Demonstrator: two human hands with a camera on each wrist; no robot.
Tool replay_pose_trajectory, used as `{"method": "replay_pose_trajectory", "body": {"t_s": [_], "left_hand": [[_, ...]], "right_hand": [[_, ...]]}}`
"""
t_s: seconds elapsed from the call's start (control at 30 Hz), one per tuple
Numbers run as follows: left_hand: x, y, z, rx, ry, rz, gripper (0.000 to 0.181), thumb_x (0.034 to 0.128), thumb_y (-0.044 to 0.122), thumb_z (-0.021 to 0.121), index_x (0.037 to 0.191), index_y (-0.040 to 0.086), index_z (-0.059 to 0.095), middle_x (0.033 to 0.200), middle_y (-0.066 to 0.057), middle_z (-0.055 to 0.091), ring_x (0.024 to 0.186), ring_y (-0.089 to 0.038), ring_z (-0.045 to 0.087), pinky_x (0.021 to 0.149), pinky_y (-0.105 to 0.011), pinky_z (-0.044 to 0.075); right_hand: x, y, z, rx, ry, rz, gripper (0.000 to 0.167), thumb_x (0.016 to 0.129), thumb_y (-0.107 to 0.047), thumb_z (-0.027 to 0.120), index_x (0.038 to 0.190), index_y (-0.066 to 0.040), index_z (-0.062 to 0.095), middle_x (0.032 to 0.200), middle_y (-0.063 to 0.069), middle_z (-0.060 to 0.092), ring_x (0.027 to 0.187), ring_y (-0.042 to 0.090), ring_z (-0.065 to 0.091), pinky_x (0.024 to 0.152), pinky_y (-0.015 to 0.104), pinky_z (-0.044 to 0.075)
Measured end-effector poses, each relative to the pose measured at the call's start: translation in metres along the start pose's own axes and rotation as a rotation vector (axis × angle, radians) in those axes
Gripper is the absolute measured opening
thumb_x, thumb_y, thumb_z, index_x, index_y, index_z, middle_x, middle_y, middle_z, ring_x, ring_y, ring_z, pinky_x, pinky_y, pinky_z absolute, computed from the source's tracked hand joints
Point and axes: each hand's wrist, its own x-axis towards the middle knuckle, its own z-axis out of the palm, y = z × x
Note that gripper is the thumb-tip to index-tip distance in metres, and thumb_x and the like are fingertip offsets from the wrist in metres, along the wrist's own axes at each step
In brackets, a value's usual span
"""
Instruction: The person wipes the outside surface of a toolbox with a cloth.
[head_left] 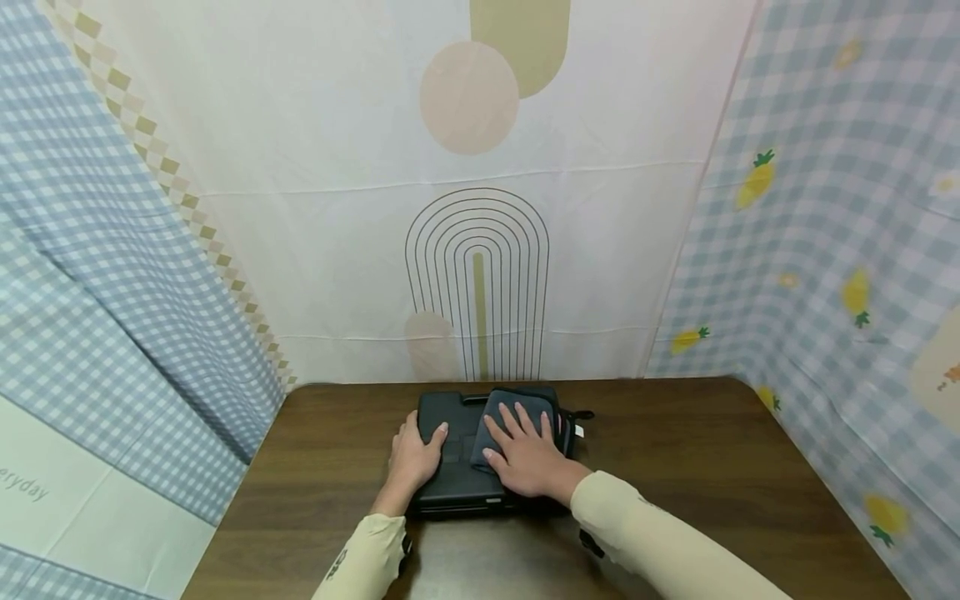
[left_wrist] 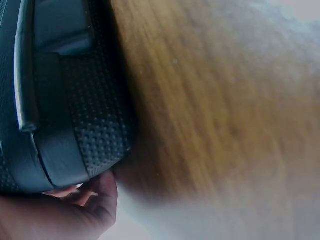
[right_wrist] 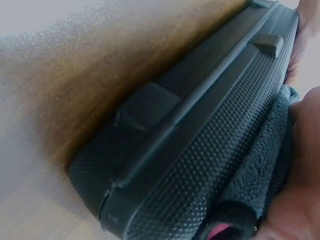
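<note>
A black hard plastic case point(head_left: 442, 479) lies flat on the wooden table. My left hand point(head_left: 415, 457) grips its left edge, thumb on the lid and fingers down the side; in the left wrist view the hand point(left_wrist: 80, 212) shows at the case's rounded, textured corner point(left_wrist: 100, 135). Spread flat, my right hand point(head_left: 528, 460) presses on a dark grey folded cloth point(head_left: 480, 440) with black edging, on the right part of the lid. The right wrist view shows the cloth's fuzzy side point(right_wrist: 260, 160) under that hand, above the case's latches point(right_wrist: 150, 105).
Past the case's right edge stick out a black strap point(head_left: 582, 415) and a white tag point(head_left: 579, 431); what they belong to is mostly hidden. The brown wooden table point(head_left: 675, 467) ends at a patterned curtain point(head_left: 337, 275) behind, with checked fabric point(head_left: 825, 233) along the sides.
</note>
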Motion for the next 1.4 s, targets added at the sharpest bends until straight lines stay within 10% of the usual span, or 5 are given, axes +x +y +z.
{"method": "replay_pose_trajectory", "body": {"t_s": [0.73, 1.4], "left_hand": [[-0.002, 0.000, -0.002, -0.017, -0.011, -0.010, 0.076, 0.1093, 0.047, 0.058, 0.166, 0.003, 0.033, 0.166, -0.028, 0.042, 0.153, -0.054, 0.038, 0.118, -0.071, 0.039], [-0.001, 0.001, -0.002, -0.025, -0.001, -0.005, 0.075, 0.1088, 0.046, 0.059, 0.165, 0.004, 0.035, 0.166, -0.027, 0.043, 0.153, -0.052, 0.039, 0.119, -0.069, 0.040]], "right_hand": [[0.050, 0.037, -0.027, 0.071, -0.044, 0.014, 0.073, 0.112, -0.061, 0.034, 0.172, -0.020, 0.027, 0.182, 0.016, 0.012, 0.168, 0.046, 0.003, 0.126, 0.081, -0.004], [0.076, 0.053, -0.047, 0.071, -0.069, 0.217, 0.068, 0.114, -0.057, 0.032, 0.171, -0.020, 0.030, 0.178, 0.018, 0.025, 0.167, 0.044, 0.016, 0.130, 0.077, 0.002]]}}
